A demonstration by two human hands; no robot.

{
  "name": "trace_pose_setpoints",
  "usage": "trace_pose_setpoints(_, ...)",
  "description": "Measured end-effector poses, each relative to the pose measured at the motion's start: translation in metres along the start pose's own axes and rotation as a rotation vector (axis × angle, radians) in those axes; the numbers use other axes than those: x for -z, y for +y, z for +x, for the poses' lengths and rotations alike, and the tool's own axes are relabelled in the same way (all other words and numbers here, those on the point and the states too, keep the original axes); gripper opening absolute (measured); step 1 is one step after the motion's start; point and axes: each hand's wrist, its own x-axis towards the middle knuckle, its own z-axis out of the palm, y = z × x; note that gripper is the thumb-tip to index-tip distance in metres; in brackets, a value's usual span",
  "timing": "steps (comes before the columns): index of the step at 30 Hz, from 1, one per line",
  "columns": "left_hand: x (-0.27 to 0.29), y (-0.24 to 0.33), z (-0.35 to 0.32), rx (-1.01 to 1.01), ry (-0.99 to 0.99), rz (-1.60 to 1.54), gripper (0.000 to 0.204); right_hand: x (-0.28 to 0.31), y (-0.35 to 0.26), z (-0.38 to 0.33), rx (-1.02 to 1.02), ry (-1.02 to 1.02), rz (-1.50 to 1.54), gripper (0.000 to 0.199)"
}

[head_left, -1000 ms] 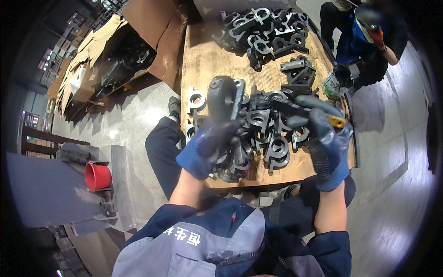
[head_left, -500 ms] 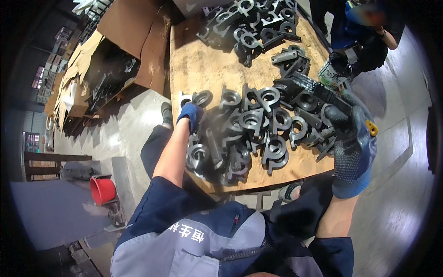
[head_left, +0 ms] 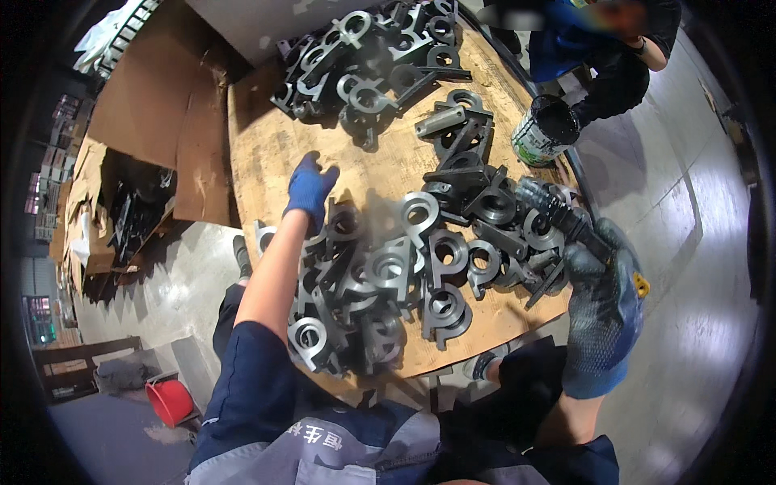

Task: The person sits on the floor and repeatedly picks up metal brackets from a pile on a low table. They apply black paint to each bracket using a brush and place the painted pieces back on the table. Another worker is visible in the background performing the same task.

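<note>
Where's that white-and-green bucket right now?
In the head view, the bucket is at upper right, by the right edge of the wooden tabletop, beyond the right hand, near the co-worker's leg.

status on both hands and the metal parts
Left hand open over wooden tabletop. Right hand gripping dark brush-like tool. Ringed metal parts heaped, overlapping; left forearm hides some.

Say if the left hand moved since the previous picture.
Yes; against the wooden table, the left hand moved forward, toward the far heap of parts.
</note>
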Motion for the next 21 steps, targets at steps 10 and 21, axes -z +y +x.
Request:
trace_pose_setpoints(10,-0.106,0.019,0.115,0.432,-0.134,-1.281,0.024,0.013,0.085,0.059,-0.184,0.051,0.361,0.043)
trace_pose_setpoints(21,-0.073,-0.078,0.066,0.04,-0.069,-0.189,0.028,-0.007,0.21,0.25,-0.133,-0.016,-0.135,0.027)
